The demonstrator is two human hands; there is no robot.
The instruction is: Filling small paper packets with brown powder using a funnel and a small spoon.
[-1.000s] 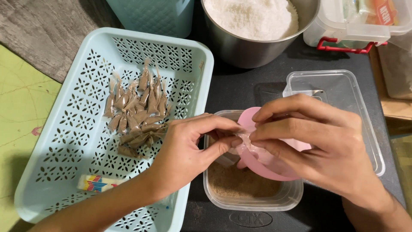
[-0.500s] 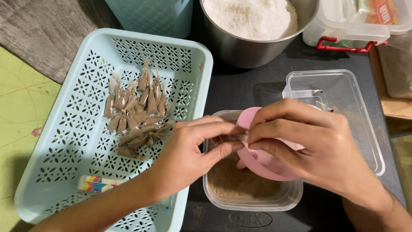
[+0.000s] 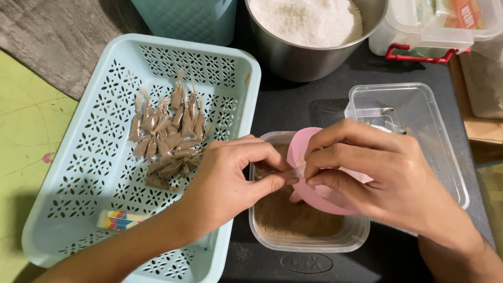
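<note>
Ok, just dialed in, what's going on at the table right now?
A person's left hand and right hand pinch a small clear packet between the fingertips, above a clear tub of brown powder with a pink funnel on it. Filled brown packets lie piled in the light blue basket to the left.

A tiny clear plastic packet (image 3: 293,173) is pinched between the fingertips of both hands, above a clear tub (image 3: 309,238) of brown powder. A pink funnel-like scoop (image 3: 314,196) tilts over the tub, its rim just behind the packet and partly hidden.
</note>
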